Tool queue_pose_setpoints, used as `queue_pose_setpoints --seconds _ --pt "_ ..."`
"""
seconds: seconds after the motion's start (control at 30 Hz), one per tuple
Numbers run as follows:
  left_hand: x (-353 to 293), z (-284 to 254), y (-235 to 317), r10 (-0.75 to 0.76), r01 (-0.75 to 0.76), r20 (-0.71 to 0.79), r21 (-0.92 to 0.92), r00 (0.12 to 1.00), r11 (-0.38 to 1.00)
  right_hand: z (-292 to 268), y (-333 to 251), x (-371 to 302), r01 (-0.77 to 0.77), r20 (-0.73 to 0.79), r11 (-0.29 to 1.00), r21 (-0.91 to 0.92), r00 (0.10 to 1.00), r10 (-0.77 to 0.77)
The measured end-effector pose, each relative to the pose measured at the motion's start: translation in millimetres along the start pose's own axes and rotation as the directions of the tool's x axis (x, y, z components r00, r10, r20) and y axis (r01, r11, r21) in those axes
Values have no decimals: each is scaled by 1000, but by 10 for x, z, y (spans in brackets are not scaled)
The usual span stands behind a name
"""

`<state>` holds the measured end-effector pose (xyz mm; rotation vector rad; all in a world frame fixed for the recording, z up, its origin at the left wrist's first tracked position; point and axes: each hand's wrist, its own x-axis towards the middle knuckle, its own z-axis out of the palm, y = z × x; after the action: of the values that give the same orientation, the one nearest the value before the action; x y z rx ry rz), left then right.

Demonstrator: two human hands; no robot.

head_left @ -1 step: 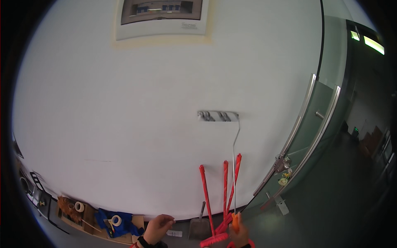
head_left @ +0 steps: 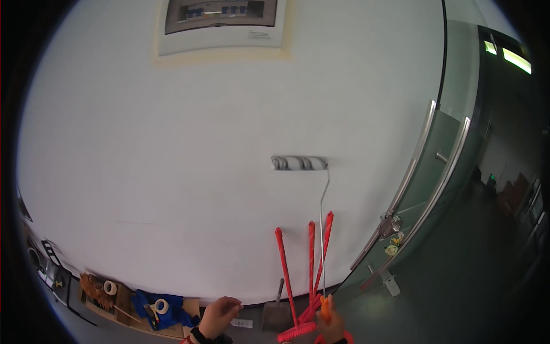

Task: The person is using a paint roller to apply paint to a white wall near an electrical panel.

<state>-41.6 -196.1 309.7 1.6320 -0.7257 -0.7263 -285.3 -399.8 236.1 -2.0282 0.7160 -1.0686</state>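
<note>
My right hand [head_left: 330,327] is closed around the orange handle [head_left: 326,308] of a paint roller. Its thin metal rod [head_left: 322,241] rises to a white roller sleeve with dark grey stripes [head_left: 299,163], which lies level against the white wall [head_left: 172,137]. At the lower middle hangs my left hand [head_left: 219,317], with fingers loosely bent and nothing visible in them. A dark band circles that wrist. Below and behind the rod, several red-handled brooms [head_left: 283,258] lean on the wall beside a grey dustpan [head_left: 277,315].
An electrical panel [head_left: 220,37] is set high in the wall. Cardboard boxes [head_left: 123,301] at lower left hold tape rolls [head_left: 161,306], blue cloth [head_left: 183,312] and a brown fibrous item [head_left: 94,289]. To the right, a glass door [head_left: 421,172] has long metal handles [head_left: 415,166].
The roller sleeve has shifted very slightly down in the picture, and its stripes sit differently, so it has turned. Both hands stay nearly in place.
</note>
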Motion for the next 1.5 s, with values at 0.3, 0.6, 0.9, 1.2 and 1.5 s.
queue_pose_setpoints --seconds 0.3,0.6,0.9,1.2,1.5 --pt "95 133 9 -13 11 94 14 996 1000 -122 528 -782 -204 95 974 94 976 195" --pt "265 348 113 5 -19 139 100 990 995 -273 1035 -895 -267 95 964 0 959 266" --pt "287 390 146 -24 16 101 73 995 997 -528 742 -410 -454 127 873 177 890 437" --pt "392 594 462 93 -95 52 50 994 994 -520 779 230 -295 58 946 132 955 289" --pt "375 642 417 -30 29 32 30 999 999 -528 607 1420 62 -52 990 125 997 -56"
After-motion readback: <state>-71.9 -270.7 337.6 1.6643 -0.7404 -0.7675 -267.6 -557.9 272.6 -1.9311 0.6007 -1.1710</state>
